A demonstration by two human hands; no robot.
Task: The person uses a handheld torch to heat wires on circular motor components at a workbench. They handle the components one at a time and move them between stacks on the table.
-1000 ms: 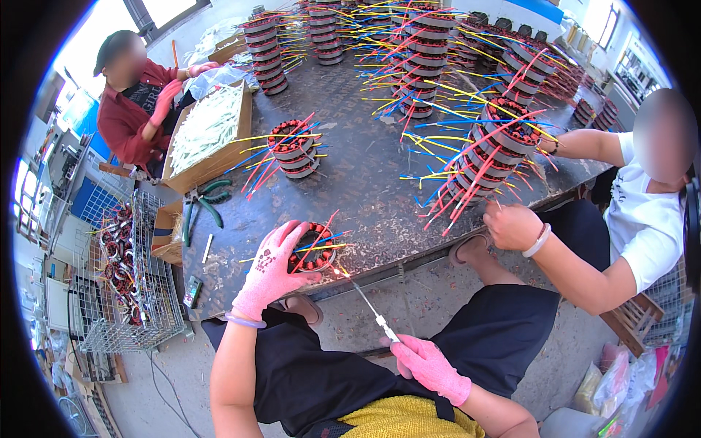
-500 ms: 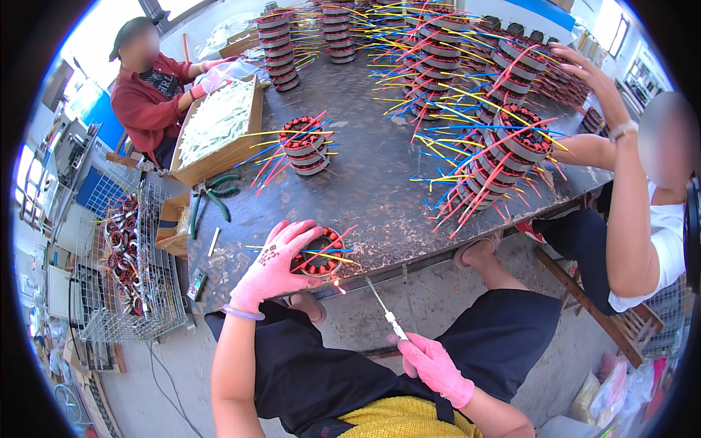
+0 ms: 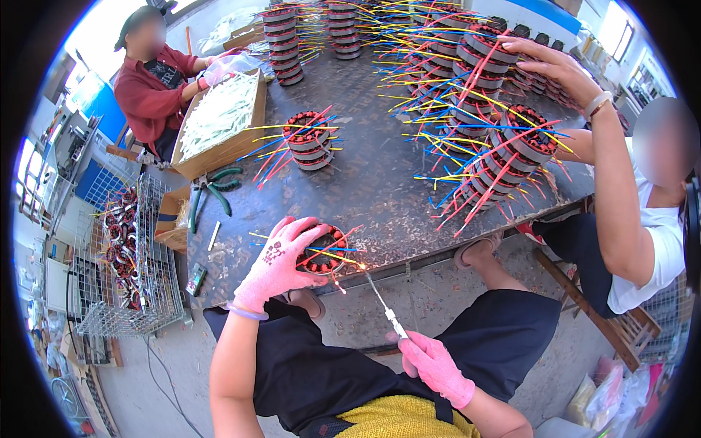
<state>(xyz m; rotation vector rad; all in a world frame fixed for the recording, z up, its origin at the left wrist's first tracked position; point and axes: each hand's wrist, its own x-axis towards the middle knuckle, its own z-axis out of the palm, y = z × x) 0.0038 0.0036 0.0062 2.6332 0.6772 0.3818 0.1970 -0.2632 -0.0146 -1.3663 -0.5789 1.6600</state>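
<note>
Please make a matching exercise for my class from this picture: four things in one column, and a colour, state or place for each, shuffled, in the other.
Things
1. Pliers
2. Slim metal-tipped tool
3. Wound stator nearest the camera wearer
4. Open cardboard box

Descriptions
A. Held by the wearer's pink-gloved left hand
B. Filled with white strips
C. Has green handles
D. Held in the wearer's pink-gloved right hand

Right pairs: 1-C, 2-D, 3-A, 4-B
</note>
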